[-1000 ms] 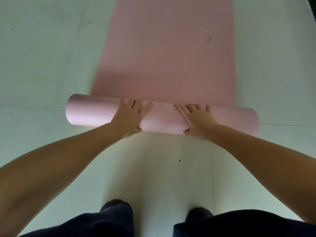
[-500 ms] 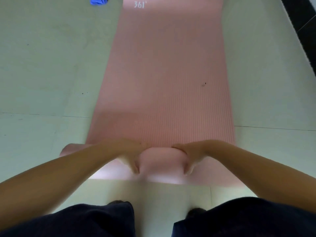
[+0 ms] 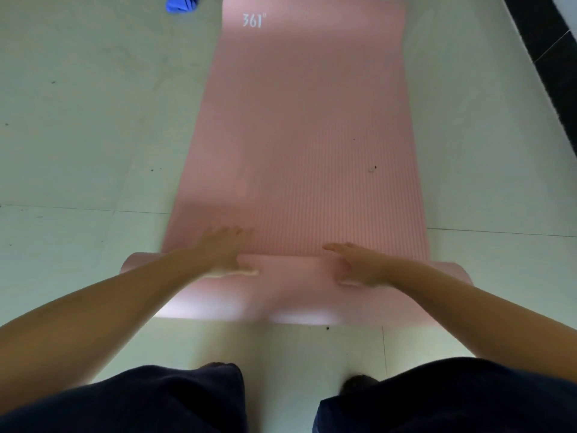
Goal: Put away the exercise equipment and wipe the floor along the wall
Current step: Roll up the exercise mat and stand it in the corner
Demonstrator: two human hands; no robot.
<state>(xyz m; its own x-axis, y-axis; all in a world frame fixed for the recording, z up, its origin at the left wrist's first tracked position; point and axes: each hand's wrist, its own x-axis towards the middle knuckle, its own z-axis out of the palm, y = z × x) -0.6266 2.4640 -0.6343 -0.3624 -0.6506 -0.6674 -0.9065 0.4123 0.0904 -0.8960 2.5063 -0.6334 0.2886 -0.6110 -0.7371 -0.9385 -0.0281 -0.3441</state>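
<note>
Since a moment ago both hands have shifted forward over the roll (image 3: 293,295), left hand (image 3: 223,250) and right hand (image 3: 359,264) flat with fingers spread, gripping nothing, pink mat (image 3: 306,135) still mostly unrolled beyond them.

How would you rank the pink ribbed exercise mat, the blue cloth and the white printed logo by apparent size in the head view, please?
1. Pink ribbed exercise mat, far the largest.
2 and 3. Blue cloth and white printed logo look alike; the cloth is cut off by the frame's edge, so I won't rank them.
</note>
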